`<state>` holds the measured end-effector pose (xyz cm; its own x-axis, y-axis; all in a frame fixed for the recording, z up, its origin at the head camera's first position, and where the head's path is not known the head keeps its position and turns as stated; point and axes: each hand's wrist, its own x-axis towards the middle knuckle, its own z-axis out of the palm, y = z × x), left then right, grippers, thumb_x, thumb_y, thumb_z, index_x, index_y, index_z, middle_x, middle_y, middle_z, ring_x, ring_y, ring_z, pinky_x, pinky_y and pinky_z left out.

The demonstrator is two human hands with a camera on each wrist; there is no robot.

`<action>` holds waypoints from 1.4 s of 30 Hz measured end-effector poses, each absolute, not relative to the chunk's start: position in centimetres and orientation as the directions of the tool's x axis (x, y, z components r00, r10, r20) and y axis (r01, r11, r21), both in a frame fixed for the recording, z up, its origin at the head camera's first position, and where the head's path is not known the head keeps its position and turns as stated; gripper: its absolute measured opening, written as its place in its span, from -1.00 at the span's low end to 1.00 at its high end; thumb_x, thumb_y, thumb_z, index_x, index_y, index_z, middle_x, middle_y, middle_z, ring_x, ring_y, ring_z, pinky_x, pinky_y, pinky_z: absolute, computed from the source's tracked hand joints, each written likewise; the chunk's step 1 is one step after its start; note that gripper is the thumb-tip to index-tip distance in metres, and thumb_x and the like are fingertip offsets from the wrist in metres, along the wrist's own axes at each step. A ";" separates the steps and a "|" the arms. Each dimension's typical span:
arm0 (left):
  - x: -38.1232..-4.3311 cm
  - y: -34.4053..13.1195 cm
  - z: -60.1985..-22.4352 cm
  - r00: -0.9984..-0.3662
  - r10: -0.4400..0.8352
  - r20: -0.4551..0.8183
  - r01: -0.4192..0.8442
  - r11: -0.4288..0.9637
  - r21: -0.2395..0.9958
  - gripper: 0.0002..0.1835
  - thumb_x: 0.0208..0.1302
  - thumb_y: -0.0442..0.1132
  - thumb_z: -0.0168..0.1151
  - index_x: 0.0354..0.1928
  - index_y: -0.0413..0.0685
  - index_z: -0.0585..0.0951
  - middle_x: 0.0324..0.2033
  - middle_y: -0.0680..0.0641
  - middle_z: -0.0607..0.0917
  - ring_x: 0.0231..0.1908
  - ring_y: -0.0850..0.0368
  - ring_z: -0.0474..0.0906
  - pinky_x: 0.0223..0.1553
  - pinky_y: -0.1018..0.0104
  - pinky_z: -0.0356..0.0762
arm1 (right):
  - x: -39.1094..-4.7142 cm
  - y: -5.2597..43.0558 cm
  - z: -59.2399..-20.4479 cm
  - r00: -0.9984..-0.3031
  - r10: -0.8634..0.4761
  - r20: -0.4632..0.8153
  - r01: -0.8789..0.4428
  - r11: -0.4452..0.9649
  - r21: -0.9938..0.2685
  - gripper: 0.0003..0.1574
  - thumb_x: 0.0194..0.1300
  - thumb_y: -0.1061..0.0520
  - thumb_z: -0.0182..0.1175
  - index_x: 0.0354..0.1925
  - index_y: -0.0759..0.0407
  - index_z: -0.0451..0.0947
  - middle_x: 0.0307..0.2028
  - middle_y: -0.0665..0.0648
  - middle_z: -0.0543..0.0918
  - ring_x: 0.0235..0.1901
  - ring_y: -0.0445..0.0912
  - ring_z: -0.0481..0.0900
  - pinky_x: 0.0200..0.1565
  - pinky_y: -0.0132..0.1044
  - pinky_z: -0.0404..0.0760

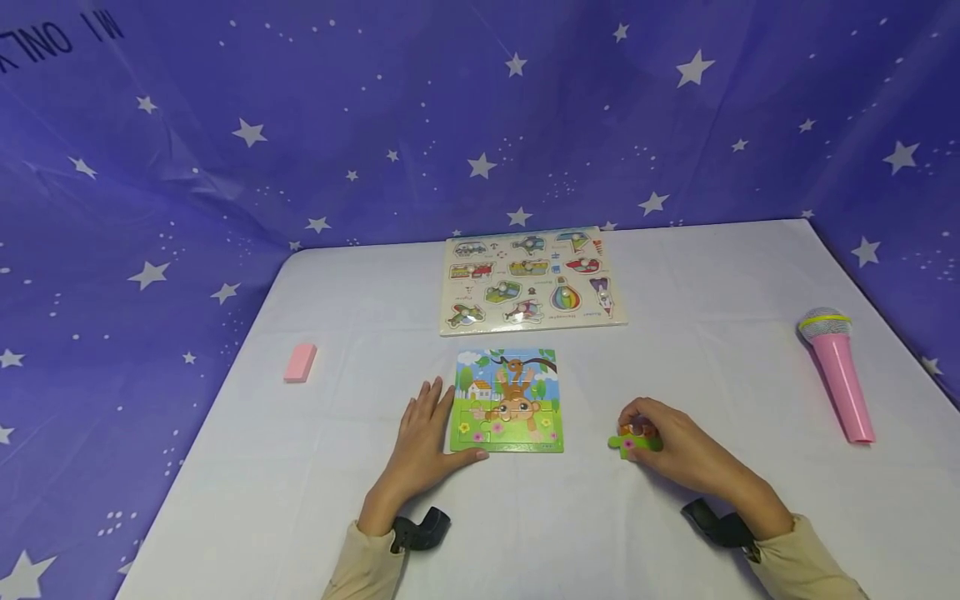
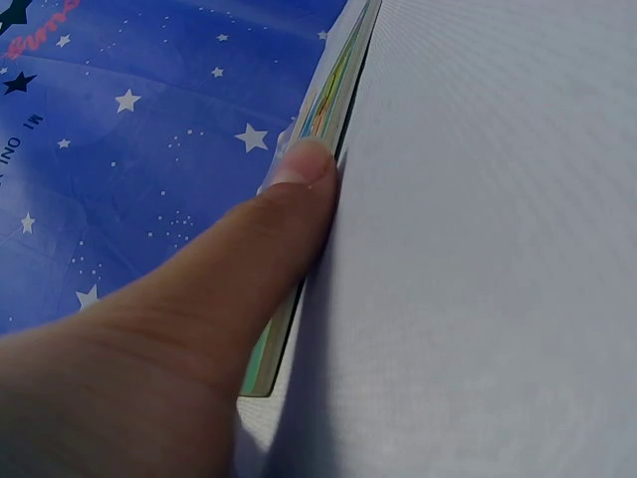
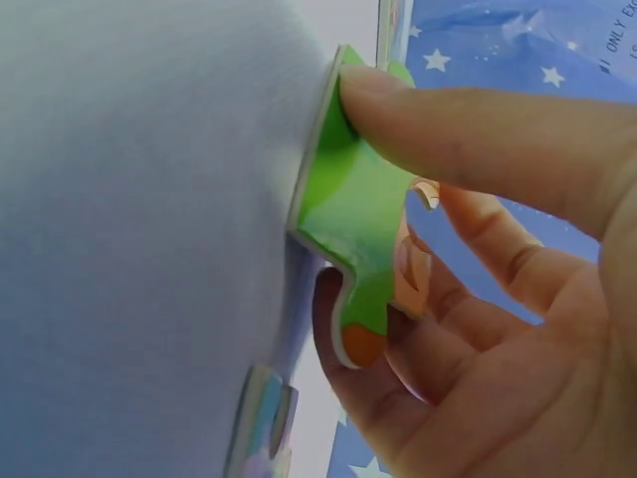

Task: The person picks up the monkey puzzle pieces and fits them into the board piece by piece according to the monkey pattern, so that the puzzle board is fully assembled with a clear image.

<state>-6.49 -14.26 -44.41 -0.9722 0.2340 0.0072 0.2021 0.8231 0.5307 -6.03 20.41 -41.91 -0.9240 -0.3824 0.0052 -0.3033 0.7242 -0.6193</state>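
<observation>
A square monkey jigsaw puzzle (image 1: 510, 404) lies flat at the middle of the table. My left hand (image 1: 422, 446) rests beside it, fingers straight and spread along its left edge, with the thumb touching the near edge; the left wrist view shows the thumb (image 2: 274, 219) against the puzzle's side. To the right of the puzzle, my right hand (image 1: 690, 450) pinches a green jigsaw piece (image 3: 343, 199) between thumb and fingers, just above the cloth. A pink flower shows on its printed face in the head view. Behind it is a peach-brown part (image 3: 410, 269), perhaps a second piece.
A wooden peg puzzle board (image 1: 532, 283) with vehicle pictures lies behind the jigsaw. At the left is a pink block (image 1: 300, 363); a pink toy microphone (image 1: 838, 375) lies at the right. A white cloth covers the table, and a starry blue curtain (image 1: 420, 117) hangs behind.
</observation>
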 end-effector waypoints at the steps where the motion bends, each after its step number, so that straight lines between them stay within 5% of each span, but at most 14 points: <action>1: -6.5 -14.3 -44.4 -0.972 0.235 0.009 0.204 0.822 0.531 0.08 -0.16 0.26 0.33 0.36 -0.15 0.12 0.40 -0.18 -0.02 0.42 -0.09 -0.23 0.38 -0.04 -0.24 | -6.1 20.4 -41.9 -0.925 -0.381 0.001 -0.299 0.724 -0.622 -0.60 -0.08 0.25 0.37 -0.24 0.03 0.46 -0.33 -0.12 0.54 -0.35 -0.30 0.46 -0.31 -0.42 0.50; 10: -6.5 -14.3 -44.4 -0.972 0.234 0.011 0.204 0.822 0.531 0.08 -0.16 0.25 0.33 0.36 -0.15 0.12 0.40 -0.18 -0.02 0.42 -0.09 -0.23 0.38 -0.04 -0.24 | -6.4 21.0 -42.5 -0.914 -0.405 0.027 -0.323 0.686 -0.652 -0.49 -0.09 0.26 0.37 -0.11 -0.03 0.53 -0.22 -0.11 0.59 -0.36 -0.34 0.41 -0.35 -0.46 0.45; 25: -6.5 -14.3 -44.5 -0.971 0.237 0.015 0.210 0.827 0.522 0.08 -0.16 0.26 0.33 0.35 -0.16 0.13 0.40 -0.18 -0.02 0.42 -0.09 -0.23 0.39 -0.04 -0.23 | -6.6 21.1 -42.5 -0.912 -0.409 0.016 -0.319 0.686 -0.653 -0.64 0.06 0.25 0.27 -0.16 -0.07 0.60 -0.19 -0.15 0.61 -0.21 -0.35 0.49 -0.19 -0.45 0.51; 42: -6.6 -14.3 -44.6 -0.972 0.236 0.012 0.208 0.829 0.519 0.09 -0.14 0.27 0.31 0.36 -0.15 0.11 0.40 -0.18 -0.02 0.42 -0.09 -0.24 0.39 -0.05 -0.23 | -8.0 19.8 -41.2 -0.878 -0.478 0.018 -0.359 0.634 -0.684 -0.72 0.11 0.23 0.24 -0.19 -0.04 0.61 -0.33 -0.14 0.62 -0.42 -0.35 0.41 -0.37 -0.48 0.47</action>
<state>-6.61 -14.34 -44.60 -0.9716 0.2363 0.0116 0.2078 0.8289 0.5194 -8.02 19.81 -41.19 -0.8782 -0.4779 0.0182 -0.3594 0.6344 -0.6844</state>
